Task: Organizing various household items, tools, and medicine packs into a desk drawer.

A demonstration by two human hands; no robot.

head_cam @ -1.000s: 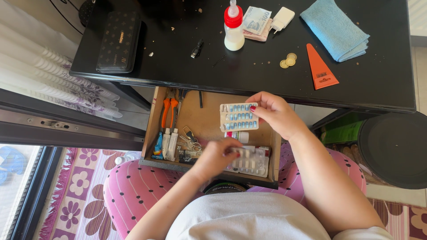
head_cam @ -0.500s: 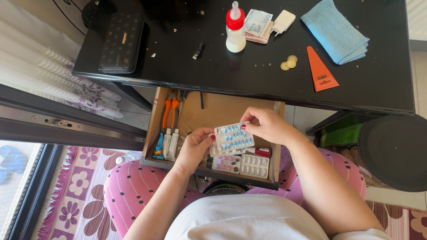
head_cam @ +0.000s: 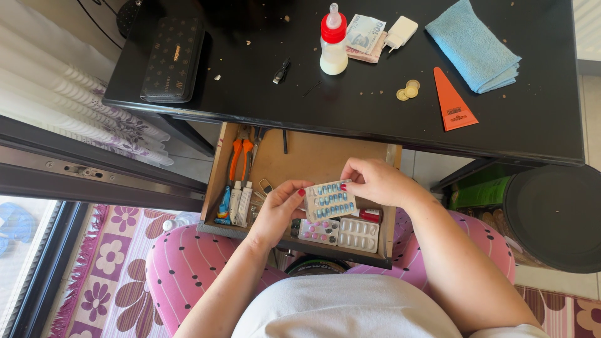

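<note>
Both hands are holding 1 blister pack of blue capsules over the open wooden drawer under the black desk. The left hand is pinching the pack's left edge between thumb and fingers, and the right hand is pinching its upper right corner; the pack is lying tilted, face up. Just below it in the drawer, a pack of pink pills and a pack of white tablets are lying side by side. Orange-handled pliers and small tubes are sitting along the drawer's left side. On the desk, a white bottle with a red cap, banknotes, a white charger, a blue cloth, coins, an orange triangular scraper and a dark patterned wallet are resting well apart from the hands.
</note>
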